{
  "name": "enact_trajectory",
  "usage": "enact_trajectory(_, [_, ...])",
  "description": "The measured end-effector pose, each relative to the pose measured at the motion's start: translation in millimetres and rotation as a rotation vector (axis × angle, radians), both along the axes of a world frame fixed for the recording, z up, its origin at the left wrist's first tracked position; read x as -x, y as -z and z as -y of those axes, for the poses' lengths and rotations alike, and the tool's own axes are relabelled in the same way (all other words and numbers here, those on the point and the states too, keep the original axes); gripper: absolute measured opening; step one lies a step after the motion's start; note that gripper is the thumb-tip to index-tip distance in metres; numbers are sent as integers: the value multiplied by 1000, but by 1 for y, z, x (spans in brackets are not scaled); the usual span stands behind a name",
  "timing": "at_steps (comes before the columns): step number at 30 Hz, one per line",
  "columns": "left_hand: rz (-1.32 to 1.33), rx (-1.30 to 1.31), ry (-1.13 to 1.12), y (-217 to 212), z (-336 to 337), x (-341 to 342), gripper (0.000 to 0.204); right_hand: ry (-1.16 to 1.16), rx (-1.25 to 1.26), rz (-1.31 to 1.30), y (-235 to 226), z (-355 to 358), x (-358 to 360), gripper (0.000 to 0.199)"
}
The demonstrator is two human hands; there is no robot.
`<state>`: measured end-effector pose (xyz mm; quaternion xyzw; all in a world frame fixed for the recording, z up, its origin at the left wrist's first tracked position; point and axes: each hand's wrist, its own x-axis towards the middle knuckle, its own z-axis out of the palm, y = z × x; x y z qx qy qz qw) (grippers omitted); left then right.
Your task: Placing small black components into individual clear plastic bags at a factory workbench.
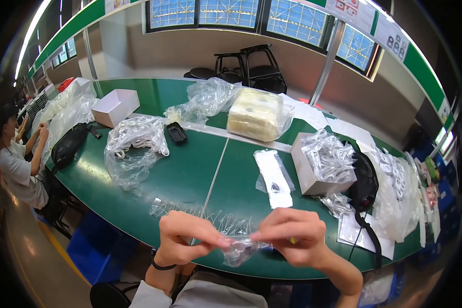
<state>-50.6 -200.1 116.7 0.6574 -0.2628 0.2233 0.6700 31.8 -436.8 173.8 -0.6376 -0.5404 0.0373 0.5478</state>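
Between my two hands, close to the table's near edge, hangs a small clear plastic bag (239,251) with something inside that I cannot make out. My left hand (190,237) pinches its upper left edge between thumb and fingertips. On the other side, my right hand (294,236) pinches the upper right edge. Just beyond the fingers, several thin silvery wire-like pieces (226,222) lie spread in a row on the green table (190,177). A white strip in a clear sleeve (273,177) lies farther off, ahead of my right hand.
A white box (321,185) full of bagged white cables stands at right, beside a black waist bag (364,179). Left are a plastic bag of white cords (136,143), a black holder (177,133) and an open white box (115,108). A wrapped yellowish block (256,114) stands behind. Another person (18,159) sits far left.
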Motion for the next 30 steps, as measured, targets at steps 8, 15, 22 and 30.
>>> enact_trajectory(8, [21, -23, 124, -15, 5, 0, 21, -80, -29, 9, -4, 9, 8, 39])
enact_trajectory(15, [93, -183, -202, -16, 20, -3, 11, 146, -5, 105, 7, 8, 7, 28])
enact_trajectory(22, [-133, 27, -314, -9, 40, 1, 25, 173, -73, 87, 12, 8, 10, 36])
enact_trajectory(30, [-101, -72, -205, 3, 55, -8, 12, 137, -107, 105, 23, 11, 8, 33])
